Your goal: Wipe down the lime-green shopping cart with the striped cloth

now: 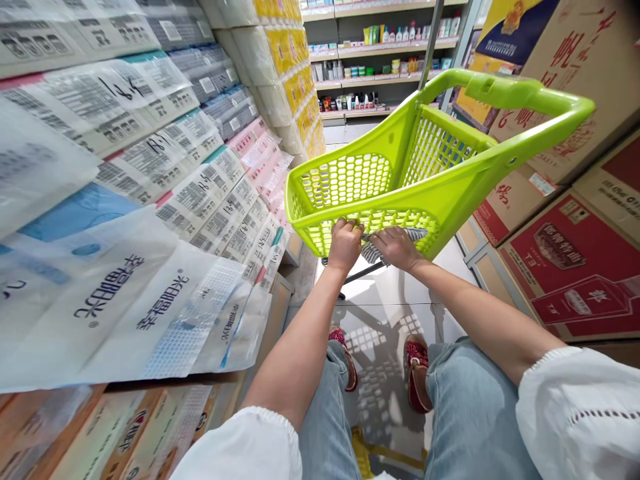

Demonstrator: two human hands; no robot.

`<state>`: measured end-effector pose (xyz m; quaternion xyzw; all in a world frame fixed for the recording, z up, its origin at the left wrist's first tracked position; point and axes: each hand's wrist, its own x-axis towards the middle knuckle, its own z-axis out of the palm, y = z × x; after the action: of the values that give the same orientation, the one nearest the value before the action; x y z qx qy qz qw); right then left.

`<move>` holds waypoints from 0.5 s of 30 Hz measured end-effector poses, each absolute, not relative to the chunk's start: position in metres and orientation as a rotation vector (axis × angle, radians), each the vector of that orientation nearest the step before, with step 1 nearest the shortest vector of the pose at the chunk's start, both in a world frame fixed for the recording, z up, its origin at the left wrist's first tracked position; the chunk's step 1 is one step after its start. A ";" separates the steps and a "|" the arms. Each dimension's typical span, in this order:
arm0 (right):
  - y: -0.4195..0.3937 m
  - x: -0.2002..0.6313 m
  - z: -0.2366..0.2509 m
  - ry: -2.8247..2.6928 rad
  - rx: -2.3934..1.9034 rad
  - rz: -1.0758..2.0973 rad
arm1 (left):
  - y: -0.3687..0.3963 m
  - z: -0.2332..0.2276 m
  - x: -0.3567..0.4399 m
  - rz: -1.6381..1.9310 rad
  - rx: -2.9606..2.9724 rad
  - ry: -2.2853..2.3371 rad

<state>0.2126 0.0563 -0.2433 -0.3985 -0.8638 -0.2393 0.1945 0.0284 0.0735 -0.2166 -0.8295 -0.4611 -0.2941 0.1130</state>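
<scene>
Left hand (pixel 344 245) clenched on near rim of lime-green shopping basket (pixel 350 180), knuckles up, fingers curled over the edge; right hand (pixel 396 247) just beside it, fingers pressed on a striped cloth (pixel 400 239), grey & white, holding it against the same rim; cloth lies under right palm and pokes out to the right of it, partly draped over the basket edge; cannot tell how much of it hangs inside. Basket tilted, front end up, its handle (pixel 505 90) arching high at top right; mesh walls, nothing seen inside. Both forearms bare, white sleeves at the elbows; jeans & red shoes (pixel 415 373) below, on tiled floor (pixel 380 300). Left side: stacked tissue packs (pixel 150 200) w/ printed labels, close to left arm. Right side: brown & red cartons (pixel 575 267). Far back: shelves w/ small bottles (pixel 380 67).
</scene>
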 end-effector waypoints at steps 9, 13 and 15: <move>0.059 0.217 -0.175 -2.040 -1.227 -0.624 | 0.069 -0.208 0.033 -0.853 -2.406 -1.345; 0.063 0.210 -0.206 -2.123 -1.223 -0.653 | 0.069 -0.206 0.034 -0.837 -2.397 -1.378; 0.063 0.208 -0.225 -2.193 -1.215 -0.669 | 0.070 -0.207 0.035 -0.840 -2.395 -1.404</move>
<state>0.2078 0.0626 -0.2253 -0.4510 -0.8138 -0.2482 0.2697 0.0348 0.0696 -0.2072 -0.8198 -0.4804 -0.2876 0.1202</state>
